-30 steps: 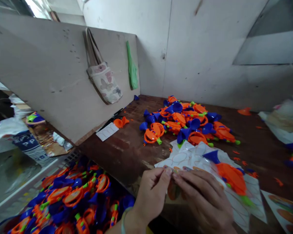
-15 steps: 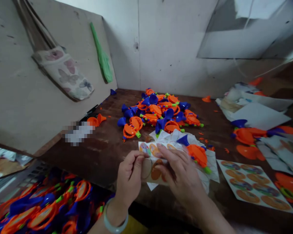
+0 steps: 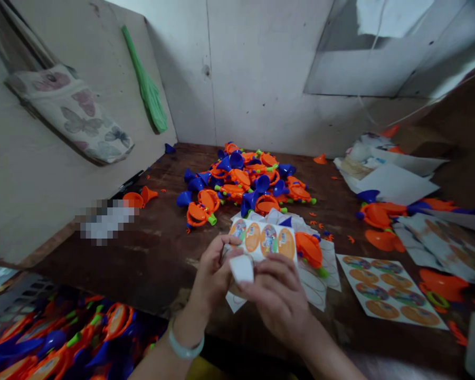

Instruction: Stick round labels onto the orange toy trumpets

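Observation:
A sheet of oval stickers [image 3: 269,238], orange and multicoloured, is held up over the near middle of the table. My left hand [image 3: 214,272], with a pale bracelet at the wrist, pinches its left edge. My right hand [image 3: 279,295] has its fingers closed at the sheet's lower part, with thumb and finger at a small white flap [image 3: 242,268] that is folded up. Behind the sheet lie white backing papers [image 3: 330,264] and an orange toy trumpet [image 3: 309,249] with a green mouthpiece.
Orange and blue toy trumpets [image 3: 239,179] are heaped at the back middle. Another sticker sheet [image 3: 391,290] lies at right, near more papers [image 3: 439,245]. A crate of toys [image 3: 63,338] stands lower left. A butterfly-print bag [image 3: 83,119] hangs on the left panel.
The view has shifted right. My right hand has moved down from the sheet's upper part, uncovering the top stickers, and a white flap now stands up between my hands.

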Demonstrator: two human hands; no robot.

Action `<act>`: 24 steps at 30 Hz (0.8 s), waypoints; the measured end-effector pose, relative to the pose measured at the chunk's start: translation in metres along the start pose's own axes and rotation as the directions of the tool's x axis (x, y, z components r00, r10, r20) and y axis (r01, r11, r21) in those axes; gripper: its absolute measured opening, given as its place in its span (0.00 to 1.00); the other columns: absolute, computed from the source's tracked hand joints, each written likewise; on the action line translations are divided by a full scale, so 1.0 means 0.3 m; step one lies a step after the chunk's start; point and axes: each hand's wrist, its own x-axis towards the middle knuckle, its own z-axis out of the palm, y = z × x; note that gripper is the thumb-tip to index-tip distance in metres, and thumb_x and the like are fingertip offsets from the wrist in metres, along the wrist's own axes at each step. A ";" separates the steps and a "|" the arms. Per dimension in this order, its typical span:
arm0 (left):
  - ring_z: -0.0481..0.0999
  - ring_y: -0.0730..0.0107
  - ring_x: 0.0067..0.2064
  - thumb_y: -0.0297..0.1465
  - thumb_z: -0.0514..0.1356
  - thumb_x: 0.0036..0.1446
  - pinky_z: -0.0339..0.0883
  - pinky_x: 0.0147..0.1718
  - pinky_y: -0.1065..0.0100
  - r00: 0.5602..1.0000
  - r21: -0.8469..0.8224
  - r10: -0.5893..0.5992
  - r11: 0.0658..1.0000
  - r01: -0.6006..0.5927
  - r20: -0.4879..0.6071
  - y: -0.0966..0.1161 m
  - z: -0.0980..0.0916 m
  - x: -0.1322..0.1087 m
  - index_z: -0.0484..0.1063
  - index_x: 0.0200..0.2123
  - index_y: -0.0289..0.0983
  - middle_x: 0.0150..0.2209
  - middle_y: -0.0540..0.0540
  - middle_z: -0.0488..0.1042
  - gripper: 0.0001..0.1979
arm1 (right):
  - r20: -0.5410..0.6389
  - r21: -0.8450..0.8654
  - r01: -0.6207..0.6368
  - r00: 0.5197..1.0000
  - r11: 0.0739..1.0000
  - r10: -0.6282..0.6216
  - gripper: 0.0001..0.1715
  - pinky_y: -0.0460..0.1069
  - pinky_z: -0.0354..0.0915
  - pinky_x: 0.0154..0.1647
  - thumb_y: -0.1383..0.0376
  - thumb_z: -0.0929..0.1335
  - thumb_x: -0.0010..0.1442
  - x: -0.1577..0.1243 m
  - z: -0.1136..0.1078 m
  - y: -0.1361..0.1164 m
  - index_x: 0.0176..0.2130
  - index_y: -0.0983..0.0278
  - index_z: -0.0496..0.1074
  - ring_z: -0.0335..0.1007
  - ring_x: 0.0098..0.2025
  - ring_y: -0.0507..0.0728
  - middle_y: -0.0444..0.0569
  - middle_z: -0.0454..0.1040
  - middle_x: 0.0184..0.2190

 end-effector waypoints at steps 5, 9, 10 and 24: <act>0.81 0.59 0.40 0.33 0.74 0.53 0.78 0.47 0.59 0.999 0.243 0.038 0.970 -0.034 -0.011 -0.062 -0.016 0.179 0.83 0.40 0.41 0.39 0.47 0.81 0.10 | 0.316 0.314 -0.038 0.947 0.949 -0.066 0.20 0.53 0.73 0.66 0.67 0.69 0.79 -0.009 -0.015 -0.086 0.66 0.52 0.71 0.81 0.47 0.52 0.37 0.85 0.36; 0.64 0.40 0.75 0.30 0.73 0.57 0.57 0.75 0.43 0.957 0.382 0.098 0.924 0.014 -0.272 -0.039 -0.163 0.303 0.80 0.58 0.39 0.69 0.33 0.70 0.24 | 0.268 0.382 -0.207 0.958 0.901 0.107 0.43 0.51 0.78 0.52 0.74 0.69 0.74 -0.024 0.006 -0.068 0.77 0.47 0.55 0.78 0.46 0.57 0.40 0.85 0.36; 0.56 0.36 0.79 0.31 0.73 0.59 0.53 0.76 0.39 0.931 0.390 0.090 0.919 0.058 -0.353 -0.032 -0.209 0.338 0.76 0.62 0.36 0.73 0.29 0.65 0.28 | 0.259 0.400 -0.240 0.955 0.884 0.142 0.45 0.51 0.78 0.51 0.75 0.68 0.74 -0.025 0.015 -0.059 0.78 0.47 0.53 0.77 0.47 0.58 0.40 0.84 0.35; 0.88 0.58 0.43 0.36 0.75 0.60 0.85 0.45 0.58 0.830 -0.223 -0.154 0.974 0.037 -0.535 -0.022 -0.221 0.185 0.75 0.49 0.38 0.45 0.44 0.86 0.18 | 0.009 0.627 -0.505 0.767 0.594 0.642 0.56 0.47 0.83 0.37 0.73 0.72 0.70 0.024 0.105 -0.010 0.79 0.35 0.46 0.79 0.38 0.52 0.43 0.71 0.47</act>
